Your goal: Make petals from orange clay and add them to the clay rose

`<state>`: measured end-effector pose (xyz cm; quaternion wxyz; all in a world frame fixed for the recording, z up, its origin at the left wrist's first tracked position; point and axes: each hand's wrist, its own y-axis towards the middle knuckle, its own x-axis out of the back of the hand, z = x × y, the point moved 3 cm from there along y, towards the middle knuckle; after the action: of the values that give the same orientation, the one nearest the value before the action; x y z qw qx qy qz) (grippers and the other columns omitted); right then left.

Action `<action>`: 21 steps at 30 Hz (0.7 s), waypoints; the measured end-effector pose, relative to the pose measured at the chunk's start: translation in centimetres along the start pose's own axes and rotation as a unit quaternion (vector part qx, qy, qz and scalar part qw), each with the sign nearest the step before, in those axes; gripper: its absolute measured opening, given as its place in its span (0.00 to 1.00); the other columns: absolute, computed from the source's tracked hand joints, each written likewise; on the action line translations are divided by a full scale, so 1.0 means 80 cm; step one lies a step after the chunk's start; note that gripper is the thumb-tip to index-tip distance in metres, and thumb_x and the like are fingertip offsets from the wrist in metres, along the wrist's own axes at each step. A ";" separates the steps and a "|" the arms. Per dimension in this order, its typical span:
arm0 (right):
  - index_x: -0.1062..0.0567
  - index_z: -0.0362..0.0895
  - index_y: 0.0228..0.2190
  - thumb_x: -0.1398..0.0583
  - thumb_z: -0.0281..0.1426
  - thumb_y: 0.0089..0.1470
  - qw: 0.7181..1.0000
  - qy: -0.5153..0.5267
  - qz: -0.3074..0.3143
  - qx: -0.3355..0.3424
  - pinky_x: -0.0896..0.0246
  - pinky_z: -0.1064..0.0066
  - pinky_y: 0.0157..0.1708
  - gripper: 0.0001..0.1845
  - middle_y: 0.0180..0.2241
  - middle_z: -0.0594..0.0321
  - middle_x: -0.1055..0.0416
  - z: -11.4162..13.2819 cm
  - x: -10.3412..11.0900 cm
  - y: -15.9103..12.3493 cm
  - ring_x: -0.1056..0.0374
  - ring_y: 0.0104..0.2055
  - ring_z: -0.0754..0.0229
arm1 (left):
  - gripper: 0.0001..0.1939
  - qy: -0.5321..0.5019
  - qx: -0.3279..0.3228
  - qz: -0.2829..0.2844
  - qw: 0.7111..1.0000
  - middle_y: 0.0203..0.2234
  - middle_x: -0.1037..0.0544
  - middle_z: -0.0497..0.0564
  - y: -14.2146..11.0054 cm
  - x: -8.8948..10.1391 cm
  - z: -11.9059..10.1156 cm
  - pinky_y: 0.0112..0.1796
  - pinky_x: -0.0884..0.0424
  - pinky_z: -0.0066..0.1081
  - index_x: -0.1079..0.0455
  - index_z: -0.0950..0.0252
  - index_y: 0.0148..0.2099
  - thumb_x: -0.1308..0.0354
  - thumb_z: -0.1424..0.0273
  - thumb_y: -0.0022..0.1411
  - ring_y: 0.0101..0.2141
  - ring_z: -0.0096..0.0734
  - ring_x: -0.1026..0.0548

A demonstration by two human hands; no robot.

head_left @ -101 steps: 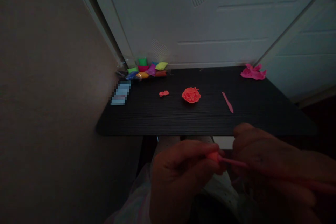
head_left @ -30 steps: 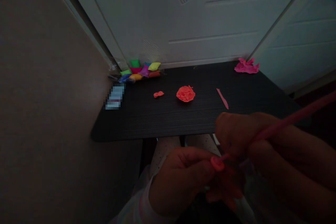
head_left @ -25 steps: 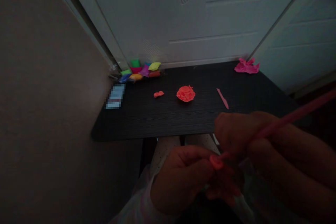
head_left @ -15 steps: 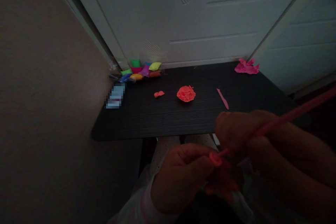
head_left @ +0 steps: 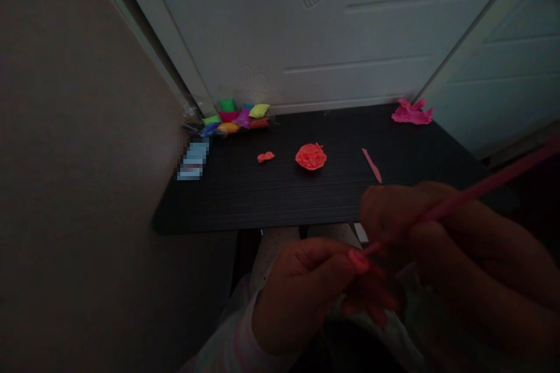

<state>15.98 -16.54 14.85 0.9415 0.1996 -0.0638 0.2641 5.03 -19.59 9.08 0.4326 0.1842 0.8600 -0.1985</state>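
Note:
Between the thumb and forefinger of my left hand (head_left: 301, 291) is a small coral piece of modelling clay (head_left: 359, 261), with a rounded, hollowed look. My right hand (head_left: 406, 221) grips a long pink modelling tool (head_left: 476, 191) like a pen. Its thin tip meets the clay piece or lies right against it. The lower fingers of my left hand are in dim shadow below the clay. On the table beyond sit a coral clay flower-like bowl shape (head_left: 311, 157) and a small coral clay lump (head_left: 265, 157).
A pink clay knife (head_left: 371, 165) lies on the dark table (head_left: 245, 198). Several colourful clay packets (head_left: 228, 127) rest at the back left, near a pixelated pale rectangle (head_left: 193, 159). A crumpled pink piece (head_left: 412, 112) is at the back right. A white door (head_left: 245, 17) stands behind.
The tool in my right hand has tilted and shifted slightly at the clay piece. The lower fingers of my left hand look more spread. Things on the table stay where they were.

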 end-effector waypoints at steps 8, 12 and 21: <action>0.32 0.48 0.24 0.46 0.37 0.54 0.973 -0.017 -0.220 -0.059 0.43 0.77 0.24 0.10 0.23 0.70 0.36 -0.013 0.016 0.010 0.39 0.25 0.67 | 0.10 -0.080 -0.046 0.037 0.995 0.17 0.25 0.46 0.001 0.003 -0.001 0.21 0.38 0.19 0.27 0.68 0.28 0.43 0.67 0.55 0.20 0.20 0.28; 0.31 0.45 0.22 0.44 0.39 0.51 0.929 -0.246 -0.199 -0.191 0.46 0.74 0.23 0.13 0.20 0.68 0.34 -0.080 0.048 0.023 0.38 0.23 0.65 | 0.08 -0.167 -0.040 0.011 0.985 0.22 0.24 0.46 0.007 0.008 0.000 0.26 0.34 0.21 0.28 0.66 0.31 0.45 0.67 0.56 0.26 0.23 0.27; 0.28 0.41 0.35 0.46 0.34 0.50 0.808 -0.477 -0.088 -0.335 0.45 0.69 0.27 0.13 0.26 0.56 0.27 -0.194 0.075 0.019 0.32 0.28 0.56 | 0.08 -0.183 -0.039 -0.065 0.980 0.26 0.24 0.46 0.016 0.016 -0.001 0.25 0.35 0.21 0.29 0.64 0.29 0.45 0.67 0.57 0.28 0.24 0.27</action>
<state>20.52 -6.16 2.55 0.8201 -0.0227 -0.5716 0.0138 4.88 -18.31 7.81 0.5757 0.0716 0.7834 -0.2229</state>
